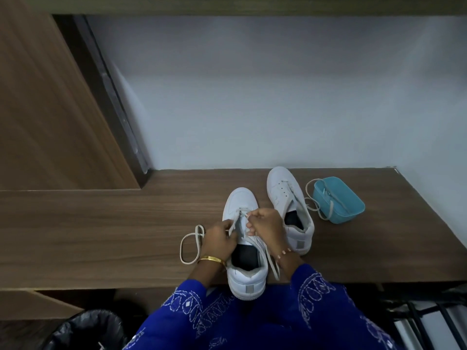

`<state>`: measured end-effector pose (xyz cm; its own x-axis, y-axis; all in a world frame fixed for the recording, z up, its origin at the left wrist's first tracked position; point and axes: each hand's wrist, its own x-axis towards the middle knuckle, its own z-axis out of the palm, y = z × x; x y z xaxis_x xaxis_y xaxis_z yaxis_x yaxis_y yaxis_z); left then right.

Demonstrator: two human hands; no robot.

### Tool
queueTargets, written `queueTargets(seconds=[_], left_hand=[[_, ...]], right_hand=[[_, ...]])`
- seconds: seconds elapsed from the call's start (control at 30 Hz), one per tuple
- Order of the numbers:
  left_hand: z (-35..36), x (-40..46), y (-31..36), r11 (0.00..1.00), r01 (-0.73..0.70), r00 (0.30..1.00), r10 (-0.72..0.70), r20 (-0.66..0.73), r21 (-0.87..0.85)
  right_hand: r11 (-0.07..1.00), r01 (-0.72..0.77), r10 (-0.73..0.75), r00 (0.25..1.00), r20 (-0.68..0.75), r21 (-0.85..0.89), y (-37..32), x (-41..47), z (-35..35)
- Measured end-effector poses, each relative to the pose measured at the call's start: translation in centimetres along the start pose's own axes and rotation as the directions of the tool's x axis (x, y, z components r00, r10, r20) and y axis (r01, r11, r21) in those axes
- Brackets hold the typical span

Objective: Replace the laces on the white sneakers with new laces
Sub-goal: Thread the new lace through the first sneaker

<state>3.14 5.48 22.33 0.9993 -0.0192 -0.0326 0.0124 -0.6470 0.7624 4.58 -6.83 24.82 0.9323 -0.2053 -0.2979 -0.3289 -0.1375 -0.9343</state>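
Head view, left to right: a bin with a black liner (86, 329) sits low beside the wooden desk (101, 223). On the desk, a loop of pale lace (189, 245) trails out from under the left hand (219, 239), whose fingers pinch the lace at the near sneaker (243, 248). That shoe stands toe-away at the desk's front edge, its heel overhanging slightly. The right hand (265, 223) pinches the other run of lace just above the eyelets, and a loose end (274, 266) hangs past the wrist. Only the lowest eyelets look threaded, so I judge this shoe barely begun. Further right, the second sneaker (290, 205) shows bare eyelets except perhaps one crossing at the toe. Beside it a teal tub (338, 200) holds another lace (313, 198), spilling over its rim onto the desk.
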Motion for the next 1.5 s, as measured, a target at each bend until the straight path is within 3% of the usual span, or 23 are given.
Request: queueTargets(seconds=[0.23,0.53,0.7,0.77,0.87,1.07,1.13,1.23,1.33,1.4,1.5], left_hand=[[-0.1,-0.1,-1.4,0.978,0.047,0.996,-0.062,-0.069,-0.205],[-0.1,-0.2,-1.9,0.971,0.031,0.998,-0.042,-0.041,-0.238],[-0.4,-0.4,-1.7,0.986,-0.015,1.000,0.016,0.004,-0.167],[-0.6,-0.4,-1.7,0.975,0.013,1.000,-0.012,0.008,-0.222],[-0.8,0.4,-1.5,0.922,0.158,0.986,-0.164,0.013,-0.354],[-0.5,2.5,-0.5,0.979,0.193,0.979,-0.197,-0.048,-0.071],[0.1,2.5,-0.3,0.951,0.247,0.962,-0.263,-0.071,-0.185],[0.8,2.5,-0.4,0.783,0.352,0.907,-0.420,-0.019,-0.513],[1.0,3.1,-0.5,0.718,0.390,0.881,-0.473,0.006,-0.576],[1.2,3.3,-0.5,0.636,0.407,0.858,-0.512,0.036,-0.655],[0.7,3.5,-0.7,0.514,0.435,0.821,-0.563,0.091,-0.739]], right_hand=[[0.968,0.077,-0.083,0.996,-0.016,-0.240,1.6,0.9,1.8],[0.927,0.176,-0.185,0.983,0.005,-0.332,2.3,1.0,2.4],[0.872,0.224,-0.243,0.970,0.012,-0.435,1.6,0.7,2.5],[0.860,0.244,-0.257,0.966,0.032,-0.447,1.6,0.9,2.5],[0.874,0.261,-0.264,0.963,0.050,-0.410,1.8,1.0,2.2],[0.868,0.246,-0.186,0.967,0.176,-0.430,0.9,1.1,1.2],[0.852,0.266,-0.203,0.962,0.183,-0.452,0.8,1.2,1.0],[0.794,0.303,-0.236,0.953,0.192,-0.527,0.6,1.1,1.1],[0.769,0.321,-0.247,0.947,0.206,-0.553,0.2,0.5,1.0],[0.668,0.396,-0.331,0.916,0.225,-0.630,-0.1,-0.7,0.6],[0.286,0.488,-0.507,0.807,0.302,-0.825,-0.4,-2.8,-0.2]])
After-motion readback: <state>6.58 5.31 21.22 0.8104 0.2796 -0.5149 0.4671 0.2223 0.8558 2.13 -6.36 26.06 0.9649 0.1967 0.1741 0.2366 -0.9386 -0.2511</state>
